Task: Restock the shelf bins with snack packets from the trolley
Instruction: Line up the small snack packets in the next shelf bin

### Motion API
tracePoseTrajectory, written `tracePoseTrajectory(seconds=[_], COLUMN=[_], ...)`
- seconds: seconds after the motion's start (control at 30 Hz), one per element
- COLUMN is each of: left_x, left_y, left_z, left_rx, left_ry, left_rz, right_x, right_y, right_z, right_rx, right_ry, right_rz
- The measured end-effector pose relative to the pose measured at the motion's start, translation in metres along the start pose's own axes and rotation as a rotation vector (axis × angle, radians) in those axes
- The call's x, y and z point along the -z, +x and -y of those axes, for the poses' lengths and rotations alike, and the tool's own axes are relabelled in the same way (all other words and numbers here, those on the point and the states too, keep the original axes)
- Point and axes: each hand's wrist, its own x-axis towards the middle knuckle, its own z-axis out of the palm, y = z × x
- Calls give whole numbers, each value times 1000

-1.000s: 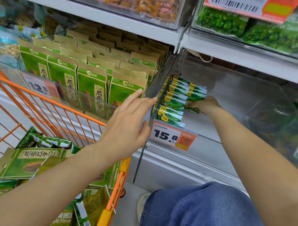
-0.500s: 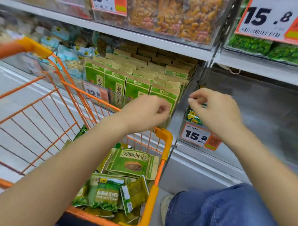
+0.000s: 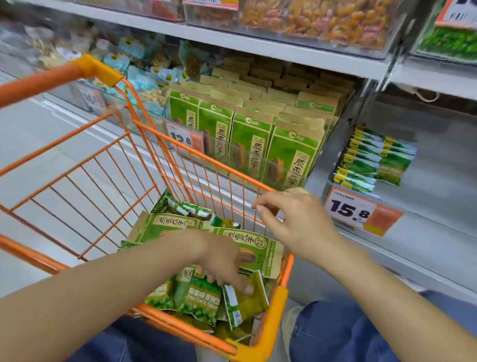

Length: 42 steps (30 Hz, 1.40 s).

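Inside orange trolley (image 3: 266, 327) — green snack packets (image 3: 202, 299), left hand (image 3: 222, 265)

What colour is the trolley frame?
Orange, wires and corner caps alike: the trolley shows plainly in the head view.

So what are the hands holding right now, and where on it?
The left hand reaches into the trolley, fingers on the top edge of a green pea packet; a firm grip cannot be told. The right hand holds nothing.

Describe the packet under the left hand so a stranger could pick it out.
Start at the orange trolley and go to its near right corner. The left hand reaches down there onto small green packets; its fingertips press the olive packet. It is duller and yellower than the bright green garlic pea packet beside it.
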Motion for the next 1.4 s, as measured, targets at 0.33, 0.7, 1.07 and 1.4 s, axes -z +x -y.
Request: tracePoseTrajectory(seconds=[0.33,0.7,1.07,1.4], left_x=[29,32,38,66], left_y=[-46,-57,-44,14], left_z=[9,-17,-30,-88], left_rx=[-100,-539,-647,-457], left_ry=[-89,352,427,111], left_rz=[-269,-1700,-1729,-1466], right_x=[17,53,63,139], right_y=[-10,-6,-11,-27], right_z=[-6,3,-14,-83], right_rx=[-195,-460,-466,-635], right_ry=[534,1390,1196,885], right_rz=[-148,125,-6,-436])
